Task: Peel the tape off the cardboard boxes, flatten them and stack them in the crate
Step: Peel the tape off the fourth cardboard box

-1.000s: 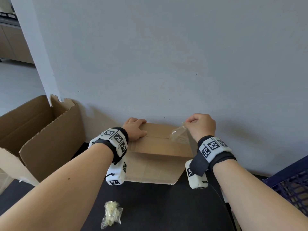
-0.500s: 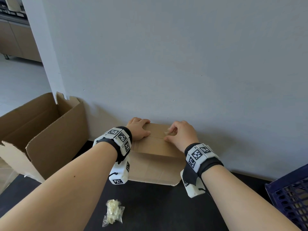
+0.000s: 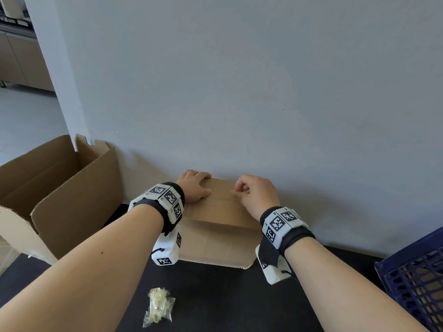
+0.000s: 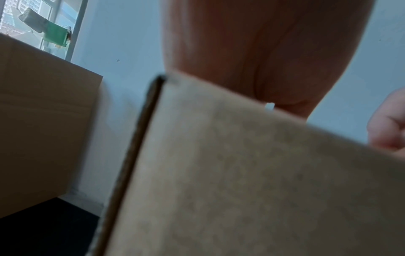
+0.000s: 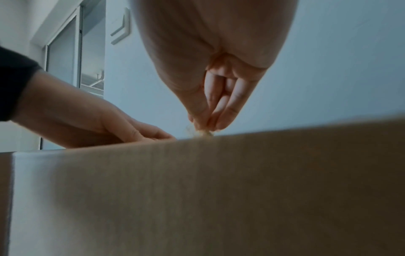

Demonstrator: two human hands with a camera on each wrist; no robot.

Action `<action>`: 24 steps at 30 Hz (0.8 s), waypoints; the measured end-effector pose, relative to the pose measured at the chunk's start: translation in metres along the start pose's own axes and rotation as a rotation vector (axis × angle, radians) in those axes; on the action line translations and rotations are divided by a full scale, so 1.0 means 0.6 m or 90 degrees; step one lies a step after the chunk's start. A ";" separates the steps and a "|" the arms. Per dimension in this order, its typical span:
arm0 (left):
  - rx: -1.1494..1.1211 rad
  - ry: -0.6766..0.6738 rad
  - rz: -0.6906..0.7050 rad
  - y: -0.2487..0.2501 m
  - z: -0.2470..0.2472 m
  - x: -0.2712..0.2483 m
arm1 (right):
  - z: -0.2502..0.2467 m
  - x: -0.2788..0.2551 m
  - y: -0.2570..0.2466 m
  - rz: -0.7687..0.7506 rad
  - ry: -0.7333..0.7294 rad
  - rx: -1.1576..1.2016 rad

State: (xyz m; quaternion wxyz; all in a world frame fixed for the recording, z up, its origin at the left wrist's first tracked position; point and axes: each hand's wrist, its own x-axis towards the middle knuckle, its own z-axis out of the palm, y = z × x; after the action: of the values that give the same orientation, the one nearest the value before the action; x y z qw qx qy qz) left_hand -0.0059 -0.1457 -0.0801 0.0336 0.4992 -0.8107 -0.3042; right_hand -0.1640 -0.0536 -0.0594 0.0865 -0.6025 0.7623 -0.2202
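1. Head view: the small box (image 3: 217, 213) stood on the dark tabletop (image 3: 215, 298) against the wall, probably so it could not slide back. The left hand (image 3: 194, 185) lay flat on its top with straight fingers, seemingly to hold the flaps down. The right hand (image 3: 256, 195) had its fingers bunched at the seam, pinching a scrap of tape (image 3: 233, 191). A bigger open box (image 3: 60, 195) stood at the left, the blue crate (image 3: 417, 281) at the right, and a wad of tape (image 3: 158, 306) lay near the front edge.

2. Left wrist view: blurred; the palm (image 4: 252, 60) rested on the box edge (image 4: 241, 173). The fingers were hidden.

3. Right wrist view: thumb and fingertips (image 5: 228, 112) were pressed together on the tape end (image 5: 202, 132) just above the box top (image 5: 219, 190); the left hand (image 5: 87, 121) lay open on it.
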 end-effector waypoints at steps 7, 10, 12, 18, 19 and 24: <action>0.022 0.023 -0.014 0.004 0.004 -0.005 | -0.009 0.000 0.006 -0.019 -0.115 -0.033; 0.059 0.015 -0.045 0.013 0.000 -0.003 | -0.010 -0.002 0.016 -0.015 -0.122 -0.046; 0.091 0.005 -0.031 0.026 -0.001 -0.005 | -0.008 -0.005 0.019 -0.032 -0.107 -0.012; 0.244 -0.070 0.079 0.069 0.013 -0.028 | -0.003 -0.011 0.031 0.009 -0.024 0.120; 0.266 -0.080 0.084 0.075 0.013 -0.031 | -0.005 -0.011 0.033 0.015 -0.020 0.140; 0.285 -0.120 0.101 0.113 0.032 -0.032 | -0.008 -0.012 0.033 0.048 0.005 0.197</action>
State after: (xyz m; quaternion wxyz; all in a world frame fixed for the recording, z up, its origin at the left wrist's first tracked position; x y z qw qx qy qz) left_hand -0.0565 -0.0996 -0.0551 -0.1297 0.3981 -0.8941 -0.1591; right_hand -0.1815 -0.0419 -0.0649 0.1837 -0.5524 0.7414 -0.3338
